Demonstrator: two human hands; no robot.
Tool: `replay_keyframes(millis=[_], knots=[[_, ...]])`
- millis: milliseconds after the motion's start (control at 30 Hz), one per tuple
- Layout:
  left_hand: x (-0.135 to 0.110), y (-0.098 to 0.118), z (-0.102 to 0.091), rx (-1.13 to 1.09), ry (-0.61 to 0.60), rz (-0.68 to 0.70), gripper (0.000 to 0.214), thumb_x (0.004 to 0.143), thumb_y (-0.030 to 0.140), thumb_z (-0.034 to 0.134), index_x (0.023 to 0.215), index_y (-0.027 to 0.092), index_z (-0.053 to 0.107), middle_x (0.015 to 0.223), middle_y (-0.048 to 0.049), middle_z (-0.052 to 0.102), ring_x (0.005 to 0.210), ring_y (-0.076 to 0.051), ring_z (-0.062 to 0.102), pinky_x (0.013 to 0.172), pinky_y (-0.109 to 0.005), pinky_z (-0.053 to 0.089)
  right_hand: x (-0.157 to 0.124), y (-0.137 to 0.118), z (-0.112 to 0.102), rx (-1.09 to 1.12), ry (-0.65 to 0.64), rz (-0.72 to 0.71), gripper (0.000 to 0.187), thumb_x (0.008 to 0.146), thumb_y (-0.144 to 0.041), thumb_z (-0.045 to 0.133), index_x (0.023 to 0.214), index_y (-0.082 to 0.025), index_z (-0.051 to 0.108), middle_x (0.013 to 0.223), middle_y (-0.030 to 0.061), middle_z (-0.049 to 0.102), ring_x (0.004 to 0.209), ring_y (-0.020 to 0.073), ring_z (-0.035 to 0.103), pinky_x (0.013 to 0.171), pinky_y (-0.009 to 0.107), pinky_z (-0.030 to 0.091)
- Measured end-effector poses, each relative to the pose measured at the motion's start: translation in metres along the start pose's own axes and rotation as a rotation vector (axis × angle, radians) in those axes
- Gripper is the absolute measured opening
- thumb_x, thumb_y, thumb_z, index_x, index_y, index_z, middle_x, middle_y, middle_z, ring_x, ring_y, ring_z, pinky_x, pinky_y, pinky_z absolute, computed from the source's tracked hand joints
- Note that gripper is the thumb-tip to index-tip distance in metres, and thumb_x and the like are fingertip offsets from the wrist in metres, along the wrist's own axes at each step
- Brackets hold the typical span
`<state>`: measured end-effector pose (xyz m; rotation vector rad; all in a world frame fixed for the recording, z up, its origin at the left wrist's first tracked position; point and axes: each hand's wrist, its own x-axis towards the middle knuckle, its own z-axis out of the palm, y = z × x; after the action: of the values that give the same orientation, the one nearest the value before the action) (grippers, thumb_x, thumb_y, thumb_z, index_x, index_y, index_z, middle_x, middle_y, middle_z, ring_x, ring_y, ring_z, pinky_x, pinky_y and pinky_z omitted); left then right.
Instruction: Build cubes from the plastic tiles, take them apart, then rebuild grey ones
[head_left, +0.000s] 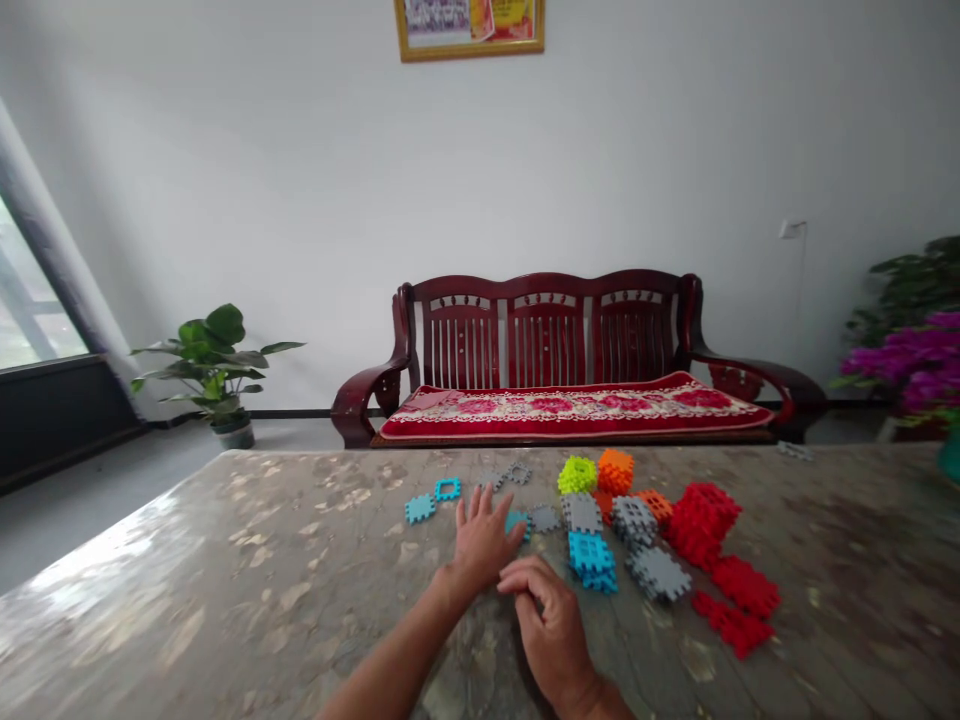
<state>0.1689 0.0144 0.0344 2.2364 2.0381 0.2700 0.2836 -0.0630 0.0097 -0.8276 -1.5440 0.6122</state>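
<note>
My left hand (484,540) is open, palm down with fingers spread, low over the table (300,600). Partly hidden behind its thumb is a light-blue interlocking tile (516,522), with a grey tile (545,518) beside it. Just past my fingertips lie grey tile frames (518,473). To the left are a flat light-blue tile (420,508) and a bright blue tile frame (448,488). My right hand (553,625) is closed, its fingers curled toward the left hand; anything inside them is hidden. Right of it stands a stack of blue tiles (591,560).
Stacks of lime (577,474), orange (615,471), grey (660,573) and red tiles (701,522) crowd the table's right-centre. A wooden bench (540,330) stands beyond the far edge. Potted plants flank it, one green (221,350), another with purple flowers (911,360).
</note>
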Motion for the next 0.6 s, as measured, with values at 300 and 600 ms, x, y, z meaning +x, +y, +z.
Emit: replay_keyframes(millis=[300, 600], knots=[[0.066, 0.016, 0.007, 0.052, -0.106, 0.197, 0.074, 0.087, 0.066, 0.038, 0.150, 0.027, 0.035, 0.161, -0.0138, 0.025, 0.148, -0.036, 0.019, 0.116, -0.061, 0.017, 0.006, 0.006, 0.003, 0.035, 0.079, -0.042, 0.028, 0.074, -0.006, 0.044, 0.066, -0.023, 0.064, 0.073, -0.0002, 0.067, 0.072, 0.0141, 0.066, 0.068, 0.022, 0.051], [0.043, 0.012, 0.029, 0.066, -0.109, 0.176, 0.064, 0.091, 0.053, 0.038, 0.150, 0.029, 0.035, 0.161, -0.0109, 0.024, 0.148, -0.034, 0.018, 0.116, -0.061, 0.014, 0.008, 0.002, 0.002, 0.057, 0.095, 0.022, 0.027, 0.076, -0.008, 0.045, 0.065, -0.023, 0.064, 0.073, 0.0005, 0.068, 0.073, 0.0152, 0.064, 0.069, 0.024, 0.051]])
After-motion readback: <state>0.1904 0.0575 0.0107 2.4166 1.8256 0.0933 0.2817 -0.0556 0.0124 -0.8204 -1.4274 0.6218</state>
